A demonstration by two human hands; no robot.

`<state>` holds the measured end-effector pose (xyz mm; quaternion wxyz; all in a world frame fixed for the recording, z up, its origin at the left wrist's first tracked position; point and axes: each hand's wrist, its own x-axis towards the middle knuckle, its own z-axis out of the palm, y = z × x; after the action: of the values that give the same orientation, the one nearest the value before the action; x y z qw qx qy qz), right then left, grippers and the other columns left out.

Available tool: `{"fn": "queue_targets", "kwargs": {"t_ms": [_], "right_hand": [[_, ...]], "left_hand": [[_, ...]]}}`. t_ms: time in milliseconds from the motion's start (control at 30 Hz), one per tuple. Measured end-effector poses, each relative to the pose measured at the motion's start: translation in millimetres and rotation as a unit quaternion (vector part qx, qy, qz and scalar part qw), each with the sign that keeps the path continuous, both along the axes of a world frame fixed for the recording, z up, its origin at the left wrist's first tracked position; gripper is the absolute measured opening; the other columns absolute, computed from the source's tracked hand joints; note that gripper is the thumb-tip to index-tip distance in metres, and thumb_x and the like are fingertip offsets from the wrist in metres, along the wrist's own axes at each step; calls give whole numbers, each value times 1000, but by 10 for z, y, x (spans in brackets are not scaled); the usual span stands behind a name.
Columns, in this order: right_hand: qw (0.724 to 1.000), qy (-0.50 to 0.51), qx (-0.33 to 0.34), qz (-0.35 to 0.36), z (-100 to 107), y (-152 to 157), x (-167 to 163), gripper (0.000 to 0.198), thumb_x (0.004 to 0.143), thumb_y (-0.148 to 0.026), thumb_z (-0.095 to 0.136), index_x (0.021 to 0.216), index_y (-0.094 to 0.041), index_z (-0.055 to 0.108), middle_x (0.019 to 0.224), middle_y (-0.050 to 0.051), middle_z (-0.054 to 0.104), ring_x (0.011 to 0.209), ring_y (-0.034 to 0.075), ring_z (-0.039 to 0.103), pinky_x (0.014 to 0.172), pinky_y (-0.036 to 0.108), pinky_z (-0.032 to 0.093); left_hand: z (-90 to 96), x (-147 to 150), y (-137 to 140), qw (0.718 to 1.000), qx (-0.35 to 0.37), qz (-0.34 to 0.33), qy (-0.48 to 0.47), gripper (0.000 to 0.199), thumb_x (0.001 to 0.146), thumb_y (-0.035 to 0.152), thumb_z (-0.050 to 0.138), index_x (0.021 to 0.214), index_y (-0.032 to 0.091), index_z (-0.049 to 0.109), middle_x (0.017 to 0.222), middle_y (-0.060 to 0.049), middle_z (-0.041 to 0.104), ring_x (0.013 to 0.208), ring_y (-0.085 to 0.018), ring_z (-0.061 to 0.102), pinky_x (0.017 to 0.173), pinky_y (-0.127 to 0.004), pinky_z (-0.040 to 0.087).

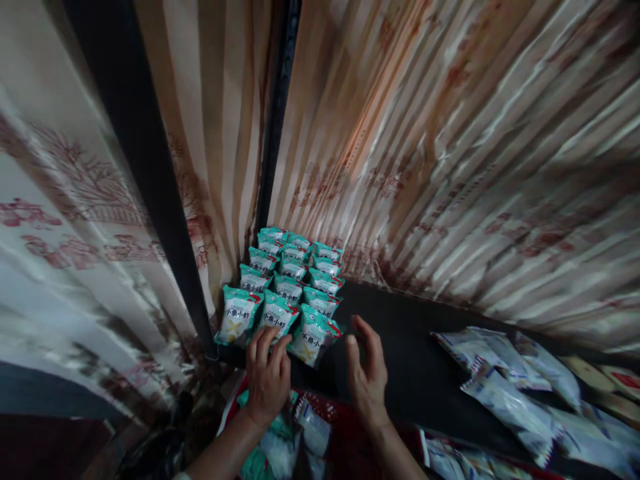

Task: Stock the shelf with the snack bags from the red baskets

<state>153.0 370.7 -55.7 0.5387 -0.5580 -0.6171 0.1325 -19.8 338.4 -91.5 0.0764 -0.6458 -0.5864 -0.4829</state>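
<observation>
Beside the front packets (311, 338), the left hand (269, 380) curls, grip unclear, the right hand (369, 380) half-open, empty

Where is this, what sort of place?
Probably a shop or stockroom display: teal snack packets stand in rows on a black shelf, a red basket below holds more packets, and printed curtains hang behind.

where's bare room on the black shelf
Free: the black shelf between the right hand and white packets, back to the striped curtain. Crowded: the left end, with rows of green packets and the left hand at their front, and the right, under white packets.
</observation>
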Motion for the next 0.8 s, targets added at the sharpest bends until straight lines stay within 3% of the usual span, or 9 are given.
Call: {"fn": "queue_targets", "kwargs": {"t_ms": [100, 167, 233, 433, 533, 633, 800], "right_hand": [[984, -139, 53, 102, 467, 333, -181, 24, 86, -35, 52, 104, -24, 63, 98, 6, 66, 96, 23, 58, 86, 38, 46], [950, -227, 40, 209, 708, 571, -430, 22, 89, -31, 48, 101, -23, 65, 94, 5, 68, 93, 21, 59, 86, 37, 46], [915, -306, 24, 260, 864, 790, -732, 23, 90, -26, 47, 102, -21, 66, 97, 5, 69, 93, 20, 60, 86, 34, 45], [790, -549, -35, 269, 960, 1218, -1499, 22, 87, -25, 51, 98, -18, 69, 97, 8, 71, 98, 22, 60, 92, 32, 39], [750, -607, -73, 254, 927, 1303, -1678, 23, 86, -27, 53, 97, -15, 69, 94, 11, 71, 96, 23, 61, 90, 31, 40], [739, -620, -102, 241, 873, 1351, -1745, 23, 84, -27, 54, 96, -15, 70, 96, 12, 71, 97, 22, 61, 87, 29, 42], [764, -591, -117, 229, 752, 1402, -1775, 24, 86, -23, 49, 98, -21, 69, 99, 6, 72, 98, 21, 60, 82, 28, 43]], "left_hand": [[-19, -31, 6, 1000, -12, 25, -1, 36, 84, 6, 42, 114, 20, 56, 129, -10, 48, 126, -26, 36, 101, -45, 36], [-36, -42, 24, 998, -17, 49, -28, 37, 85, 7, 40, 117, 19, 53, 134, -11, 42, 129, -27, 32, 102, -47, 34], [-44, -54, 48, 995, -26, 71, -63, 37, 85, 9, 39, 120, 17, 50, 135, -14, 39, 130, -27, 31, 103, -49, 32], [-33, -97, 93, 989, -32, 112, -90, 44, 84, 10, 41, 128, 16, 44, 138, -15, 36, 134, -29, 26, 105, -50, 27], [-44, -154, 99, 987, -48, 134, -73, 41, 82, 6, 42, 121, 16, 50, 141, -15, 32, 136, -31, 21, 105, -52, 27], [-67, -225, 109, 983, -75, 146, -79, 40, 79, 4, 43, 116, 17, 54, 144, -15, 28, 137, -32, 20, 104, -54, 28], [-84, -293, 142, 979, -93, 155, -91, 42, 76, 2, 41, 114, 17, 54, 144, -14, 32, 137, -31, 20, 105, -54, 28]]}}
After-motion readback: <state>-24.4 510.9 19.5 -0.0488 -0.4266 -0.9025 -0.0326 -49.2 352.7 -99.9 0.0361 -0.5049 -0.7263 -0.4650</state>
